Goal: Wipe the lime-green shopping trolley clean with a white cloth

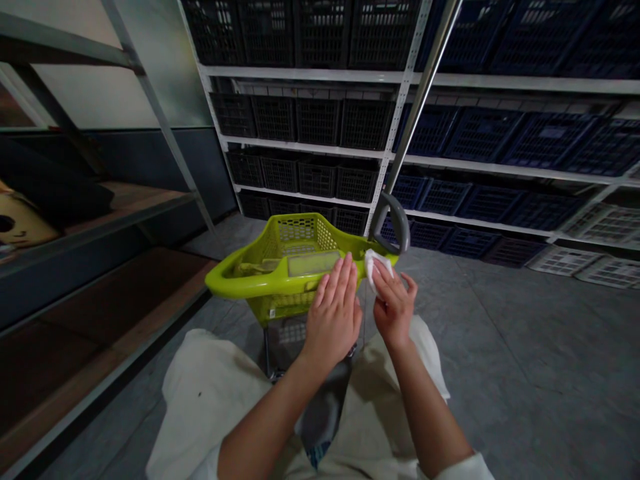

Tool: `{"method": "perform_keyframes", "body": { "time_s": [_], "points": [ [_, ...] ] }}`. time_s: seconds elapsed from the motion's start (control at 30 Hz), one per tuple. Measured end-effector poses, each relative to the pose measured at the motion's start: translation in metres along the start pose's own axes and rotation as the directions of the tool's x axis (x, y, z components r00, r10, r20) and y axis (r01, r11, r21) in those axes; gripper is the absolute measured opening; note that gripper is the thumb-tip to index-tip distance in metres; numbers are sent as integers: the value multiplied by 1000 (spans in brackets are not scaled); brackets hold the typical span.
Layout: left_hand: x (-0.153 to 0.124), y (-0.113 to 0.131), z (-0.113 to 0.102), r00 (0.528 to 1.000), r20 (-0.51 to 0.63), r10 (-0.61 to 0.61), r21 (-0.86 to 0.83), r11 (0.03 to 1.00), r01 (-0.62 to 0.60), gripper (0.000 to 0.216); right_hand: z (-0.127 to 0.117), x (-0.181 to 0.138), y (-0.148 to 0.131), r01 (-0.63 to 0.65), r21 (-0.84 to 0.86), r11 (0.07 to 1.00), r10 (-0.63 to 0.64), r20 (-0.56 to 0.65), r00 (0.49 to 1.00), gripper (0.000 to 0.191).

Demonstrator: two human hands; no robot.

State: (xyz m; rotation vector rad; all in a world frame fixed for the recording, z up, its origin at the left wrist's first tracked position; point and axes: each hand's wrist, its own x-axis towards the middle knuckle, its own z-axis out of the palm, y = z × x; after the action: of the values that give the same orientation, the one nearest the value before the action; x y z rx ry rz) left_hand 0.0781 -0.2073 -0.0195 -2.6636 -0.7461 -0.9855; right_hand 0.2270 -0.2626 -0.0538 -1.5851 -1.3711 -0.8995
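A yellow-green plastic shopping cart (240, 287) stands upright close in front of my knees. My left hand (333, 317) lies flat against its near handle bar, right of the middle, fingers stretched out and holding nothing. With my right hand (395, 308) I press a white cloth or tissue (374, 264) onto the bar's right end; its far side is hidden by my fingers. Just beyond is a grey loop-shaped piece (400, 223), at the foot of a shiny metal pole (425, 87) that rises from the cart's right corner.
White metal shelving (310, 75) with black crates (320, 123) and blue crates (480, 137) spans the back. White crates (563, 260) sit low at right. A rack with wooden boards (135, 200) stands close at left, with a yellow smiling-face object (25, 217) on it. Grey floor (525, 347) extends to the right.
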Motion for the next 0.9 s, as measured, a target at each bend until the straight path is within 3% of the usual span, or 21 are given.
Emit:
{"method": "perform_keyframes", "body": {
  "time_s": [0.13, 0.33, 0.53, 0.6, 0.73, 0.8, 0.9],
  "points": [
    [1, 1, 0, 1000, 15, -4, -10, 1000, 4, 69, 5, 0, 7, -160, -41, 986, 152, -142, 978, 60],
    [1, 1, 1, 1000, 13, -8, 0, 1000, 8, 71, -1, -1, -12, 64, 22, 998, -66, 91, 994, 59],
    [1, 1, 1, 1000, 23, -10, -8, 1000, 10, 67, 4, 3, 5, -119, -46, 992, 112, -125, 986, 63],
    [1, 1, 2, 1000, 21, -10, -5, 1000, 10, 68, 6, 1, -3, -113, -41, 993, 109, -94, 990, 63],
    [1, 1, 2, 1000, 16, -12, 1, 1000, 12, 68, 6, -3, -14, 22, -10, 1000, -22, 40, 999, 59],
    [1, 1, 1, 1000, 19, -11, 0, 1000, 11, 67, 7, -3, -8, 10, -22, 1000, -10, 3, 1000, 61],
    [2, 1, 1, 1000, 23, -8, -7, 1000, 9, 67, 11, -2, 0, -110, -33, 993, 105, -142, 984, 64]
  ]
}}
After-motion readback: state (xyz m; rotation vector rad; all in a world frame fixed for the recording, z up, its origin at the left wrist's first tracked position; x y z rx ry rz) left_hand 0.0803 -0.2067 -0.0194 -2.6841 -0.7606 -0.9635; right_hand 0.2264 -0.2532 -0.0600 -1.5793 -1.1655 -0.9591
